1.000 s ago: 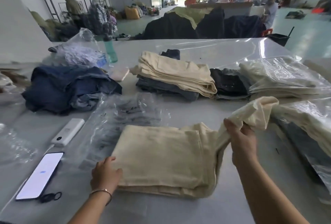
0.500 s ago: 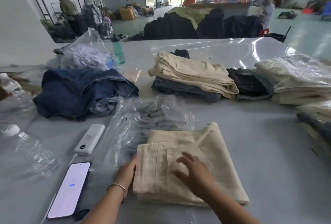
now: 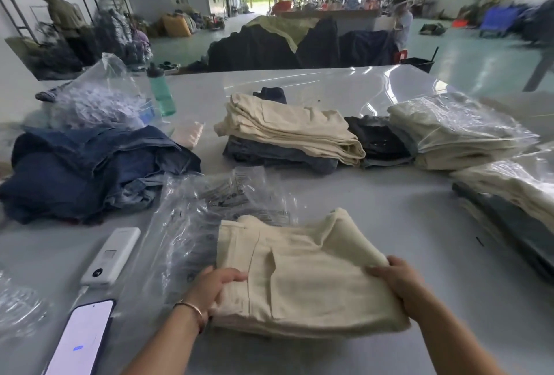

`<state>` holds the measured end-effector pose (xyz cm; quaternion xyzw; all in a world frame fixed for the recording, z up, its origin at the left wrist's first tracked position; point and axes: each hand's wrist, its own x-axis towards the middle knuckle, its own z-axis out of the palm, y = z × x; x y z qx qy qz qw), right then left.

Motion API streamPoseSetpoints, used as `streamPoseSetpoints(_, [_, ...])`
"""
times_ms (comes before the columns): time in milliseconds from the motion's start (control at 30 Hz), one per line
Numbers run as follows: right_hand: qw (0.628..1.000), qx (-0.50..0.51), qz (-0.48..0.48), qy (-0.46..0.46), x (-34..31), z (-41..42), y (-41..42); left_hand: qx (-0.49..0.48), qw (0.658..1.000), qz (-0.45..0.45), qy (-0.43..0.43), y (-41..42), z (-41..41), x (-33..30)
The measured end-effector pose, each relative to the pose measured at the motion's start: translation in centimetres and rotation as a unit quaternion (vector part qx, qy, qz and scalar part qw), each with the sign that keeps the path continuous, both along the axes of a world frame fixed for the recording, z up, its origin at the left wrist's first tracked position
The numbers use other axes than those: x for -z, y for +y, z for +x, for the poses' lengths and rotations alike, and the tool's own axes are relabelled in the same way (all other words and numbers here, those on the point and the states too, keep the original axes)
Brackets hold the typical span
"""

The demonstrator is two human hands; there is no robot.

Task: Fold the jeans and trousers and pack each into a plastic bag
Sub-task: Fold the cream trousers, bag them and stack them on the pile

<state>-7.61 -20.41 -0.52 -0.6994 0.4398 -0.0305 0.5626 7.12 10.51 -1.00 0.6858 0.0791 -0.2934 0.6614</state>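
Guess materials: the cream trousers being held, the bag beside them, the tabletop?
Cream trousers: woven cloth, probably cotton twill; matte, soft creases, stitched seams. Both the left hand and right hand grip them.
Plastic bag: thin clear film, glossy, crinkled, printed text showing.
Table: smooth grey sheet, likely laminate or vinyl; sheen and window reflections.

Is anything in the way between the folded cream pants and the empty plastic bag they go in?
Nothing visible is. The left hand and right hand grip the folded cream trousers by their sides, and the empty plastic bag lies right beside them on the left, its edge tucked under the trousers.
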Motion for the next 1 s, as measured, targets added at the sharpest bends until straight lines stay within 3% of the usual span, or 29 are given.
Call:
streamPoseSetpoints(100, [0.995,0.028,-0.036,-0.093,-2.1,-2.4,-3.3,0.021,0.997,-0.07,-0.03,-2.8,-1.4,-1.0])
streamPoseSetpoints(200, [0.987,0.047,-0.098,-0.115,-2.6,-5.2,-7.1,0.052,0.996,-0.058,-0.037,-6.9,-4.5,-0.4])
streamPoseSetpoints(300, [0.968,0.036,-0.249,0.021,-1.4,-6.6,-11.2,0.119,0.991,0.056,0.01,-11.1,-8.8,1.5])
streamPoseSetpoints(433, [0.93,0.017,-0.3,0.213,-1.2,-7.9,-15.4,0.256,0.94,0.22,0.047,-14.5,-13.2,3.4])
streamPoseSetpoints(533, [0.908,-0.059,-0.251,0.33,-1.6,-9.7,-17.1,0.346,0.868,0.356,-0.024,-15.4,-11.5,1.3])
streamPoseSetpoints(600, [0.918,-0.112,-0.156,0.346,-1.5,-11.0,-16.6,0.311,0.851,0.411,-0.103,-16.4,-8.7,-1.0])
streamPoseSetpoints(633, [0.926,-0.122,-0.097,0.345,-1.2,-11.4,-16.2,0.269,0.837,0.447,-0.163,-17.4,-7.3,-1.8])
streamPoseSetpoints(700, [0.945,-0.113,-0.023,0.305,-0.4,-11.8,-15.8,0.214,0.766,0.501,-0.34,-19.7,-5.6,-2.4])
streamPoseSetpoints(767, [0.965,-0.082,-0.016,0.249,0.5,-11.2,-16.2,0.246,0.73,0.479,-0.422,-22.4,-5.1,-1.6])
streamPoseSetpoints(867, [0.986,-0.017,-0.093,0.137,1.3,-9.3,-16.7,0.339,0.717,0.505,-0.339,-24.7,-5.0,0.9])
streamPoseSetpoints(933, [0.99,-0.007,-0.133,0.053,1.7,-8.3,-16.7,0.315,0.748,0.513,-0.279,-24.7,-4.9,2.4])
streamPoseSetpoints(1000, [0.996,0.003,-0.092,-0.017,2.1,-7.8,-16.3,0.272,0.772,0.511,-0.263,-24.5,-5.1,3.1])
